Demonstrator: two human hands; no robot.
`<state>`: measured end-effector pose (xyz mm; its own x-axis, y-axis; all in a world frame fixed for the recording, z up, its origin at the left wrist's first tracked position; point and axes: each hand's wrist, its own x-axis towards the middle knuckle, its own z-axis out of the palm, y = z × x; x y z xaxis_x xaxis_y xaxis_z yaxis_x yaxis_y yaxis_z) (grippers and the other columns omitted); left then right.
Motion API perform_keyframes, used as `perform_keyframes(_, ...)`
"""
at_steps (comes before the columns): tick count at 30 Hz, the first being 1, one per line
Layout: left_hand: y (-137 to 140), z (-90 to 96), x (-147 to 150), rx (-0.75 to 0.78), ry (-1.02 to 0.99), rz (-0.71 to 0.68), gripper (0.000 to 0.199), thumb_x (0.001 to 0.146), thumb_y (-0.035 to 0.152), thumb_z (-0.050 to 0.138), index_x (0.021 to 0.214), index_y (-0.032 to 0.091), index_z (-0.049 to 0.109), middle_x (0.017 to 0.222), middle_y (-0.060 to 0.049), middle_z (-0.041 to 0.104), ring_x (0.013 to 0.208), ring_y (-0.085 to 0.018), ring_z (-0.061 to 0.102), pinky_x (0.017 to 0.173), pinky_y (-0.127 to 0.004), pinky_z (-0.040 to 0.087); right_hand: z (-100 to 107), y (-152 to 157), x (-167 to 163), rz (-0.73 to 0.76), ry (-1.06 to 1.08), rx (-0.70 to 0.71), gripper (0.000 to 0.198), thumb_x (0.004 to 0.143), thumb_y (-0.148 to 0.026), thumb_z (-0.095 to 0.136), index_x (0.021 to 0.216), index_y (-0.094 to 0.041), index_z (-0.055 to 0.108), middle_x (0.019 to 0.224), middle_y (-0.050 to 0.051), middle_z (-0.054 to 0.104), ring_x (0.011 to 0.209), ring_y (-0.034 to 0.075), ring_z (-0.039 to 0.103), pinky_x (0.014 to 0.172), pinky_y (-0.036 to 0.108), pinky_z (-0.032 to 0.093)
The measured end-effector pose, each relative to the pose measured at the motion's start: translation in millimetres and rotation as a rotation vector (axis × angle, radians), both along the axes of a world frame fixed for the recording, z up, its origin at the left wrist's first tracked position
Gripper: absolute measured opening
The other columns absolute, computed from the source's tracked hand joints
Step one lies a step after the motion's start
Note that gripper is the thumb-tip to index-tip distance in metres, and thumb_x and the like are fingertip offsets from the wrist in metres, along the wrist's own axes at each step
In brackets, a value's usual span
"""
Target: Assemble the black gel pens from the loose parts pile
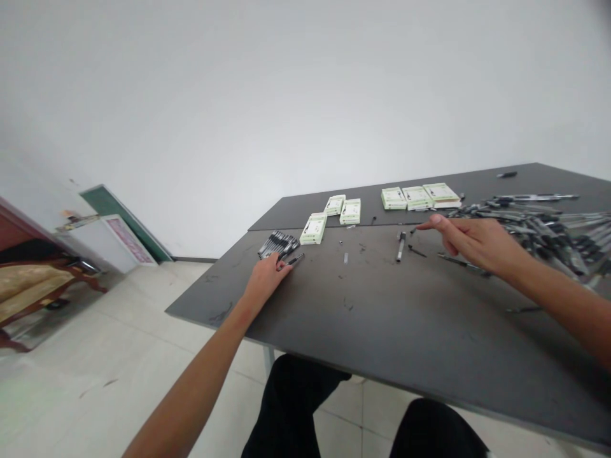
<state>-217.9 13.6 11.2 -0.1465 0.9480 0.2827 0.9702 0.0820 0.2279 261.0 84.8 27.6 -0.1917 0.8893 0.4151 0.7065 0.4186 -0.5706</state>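
Note:
My left hand [268, 275] is closed on a pen [296, 259] at the left side of the dark table, with the pen's dark end pointing away to the right. Just beyond it lies a row of pens [273, 244] set side by side. My right hand [470, 238] reaches in from the right, index finger stretched out and thumb apart from it. Its fingertip is at a small black piece [413, 231], possibly a pen cap. A short clear pen part with a dark end [401, 248] lies nearby. Beneath that hand is a loose pen [461, 261].
A large heap of pens [548, 235] spreads over the right of the table [334, 343]. Small green-and-white boxes [314, 229] stand near the middle, with more boxes [414, 197] farther right. A white wall rises behind; a wooden chair [38, 286] is at far left.

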Motion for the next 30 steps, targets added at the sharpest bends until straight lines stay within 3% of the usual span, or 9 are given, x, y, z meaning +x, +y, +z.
perform_keyframes(2,6,-2.0,-1,-0.012,0.056,0.006,0.021,0.094,0.035,0.076,0.086,0.022,0.062,0.092,-0.007,0.078,0.091,-0.028,0.075,0.08,-0.034,0.054,3,-1,0,0.012,-0.026,-0.068,0.083,0.099,-0.084,0.032,0.111,-0.02,0.084,0.056,0.0,0.059,0.053,0.017,0.056,0.059,0.031,0.04)
perform_keyframes(5,12,-4.5,-4,-0.027,0.128,0.015,0.019,0.099,0.035,0.074,0.099,0.017,0.069,0.101,-0.009,0.077,0.098,-0.027,0.074,0.089,-0.039,0.058,6,-2,1,0.0,-0.045,-0.085,0.086,0.097,-0.087,0.031,0.108,-0.02,0.084,0.055,0.001,0.059,0.054,0.018,0.056,0.061,0.032,0.039)
perform_keyframes(11,21,-11.0,-8,-0.049,0.208,0.017,0.034,0.105,0.037,0.069,0.132,0.017,0.067,0.132,-0.011,0.069,0.111,-0.026,0.071,0.094,-0.047,0.063,6,-3,-3,0.0,-0.061,-0.079,0.089,0.093,-0.092,0.031,0.123,-0.025,0.083,0.055,0.001,0.059,0.054,0.021,0.058,0.063,0.033,0.04)
perform_keyframes(19,27,-14.2,-14,-0.011,0.274,0.035,0.036,0.105,0.037,0.069,0.135,0.017,0.066,0.135,-0.012,0.068,0.114,-0.027,0.07,0.096,-0.049,0.062,6,-3,-9,0.003,-0.105,-0.073,0.095,0.089,-0.095,0.027,0.125,-0.028,0.084,0.051,0.001,0.055,0.053,0.022,0.058,0.063,0.035,0.042)
perform_keyframes(30,33,-17.5,-20,0.019,0.262,0.032,0.036,0.105,0.037,0.069,0.135,0.018,0.066,0.135,-0.012,0.068,0.114,-0.027,0.07,0.096,-0.048,0.062,3,-2,-7,-0.007,-0.122,-0.052,0.104,0.086,-0.099,0.025,0.124,-0.022,0.084,0.051,0.002,0.053,0.052,0.021,0.056,0.062,0.035,0.041)
